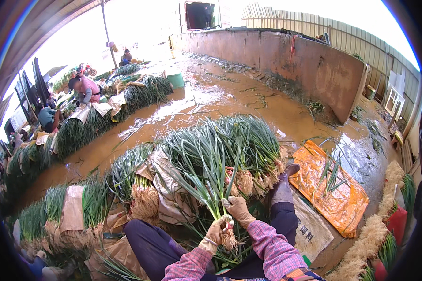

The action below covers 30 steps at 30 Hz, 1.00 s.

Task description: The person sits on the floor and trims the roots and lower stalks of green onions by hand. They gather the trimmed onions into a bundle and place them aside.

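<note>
Both of my hands wear tan gloves. My left hand [215, 234] is closed around a small bunch of green onions [213, 207], just above the bulbs. Its pale, reddish bulbs and stringy roots [229, 240] stick out below the fist, and the leaves fan up and away from me. My right hand [240, 211] is at the stalks just above the left, thumb and fingers pinched on the leaves. Beyond my hands lies a large heap of green onions [228, 140], its roots towards me. More loose green leaves lie below, between my knees.
An orange plastic sack [328, 186] lies to the right, beside my boot [285, 181]. Root-covered bundles [364, 242] line the right edge. Left are more onion rows [98, 207] and sacking. Muddy water [211, 95] covers the floor before a low wall [267, 52]. Several people work at left.
</note>
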Available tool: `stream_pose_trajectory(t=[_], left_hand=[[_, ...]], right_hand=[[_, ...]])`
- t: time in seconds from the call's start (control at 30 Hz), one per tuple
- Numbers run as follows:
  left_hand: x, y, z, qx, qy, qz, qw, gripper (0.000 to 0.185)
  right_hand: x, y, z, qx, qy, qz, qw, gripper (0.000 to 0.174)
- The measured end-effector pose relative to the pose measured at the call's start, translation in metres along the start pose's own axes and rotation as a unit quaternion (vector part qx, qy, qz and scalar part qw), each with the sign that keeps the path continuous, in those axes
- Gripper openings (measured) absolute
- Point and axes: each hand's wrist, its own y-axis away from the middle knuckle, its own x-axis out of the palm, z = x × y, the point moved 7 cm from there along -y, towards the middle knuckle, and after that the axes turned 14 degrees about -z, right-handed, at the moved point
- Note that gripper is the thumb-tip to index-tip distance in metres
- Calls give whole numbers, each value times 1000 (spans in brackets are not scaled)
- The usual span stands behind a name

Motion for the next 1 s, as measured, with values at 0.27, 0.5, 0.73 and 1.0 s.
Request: stream_pose_trajectory(t=[0.27,0.5,0.73,1.0], left_hand=[[4,19,-12,121,-91,31,988,21],[-9,19,-28,11,74,92,993,13],[-17,2,-53,106,80,60,989,13],[-71,-9,-115,178,139,-48,973,15]], right_hand=[[-37,28,-79,144,235,15,961,41],[-27,128,-80,253,145,384,876,66],[10,128,23,319,-243,428,810,55],[-23,160,99,239,-307,396,832,15]])
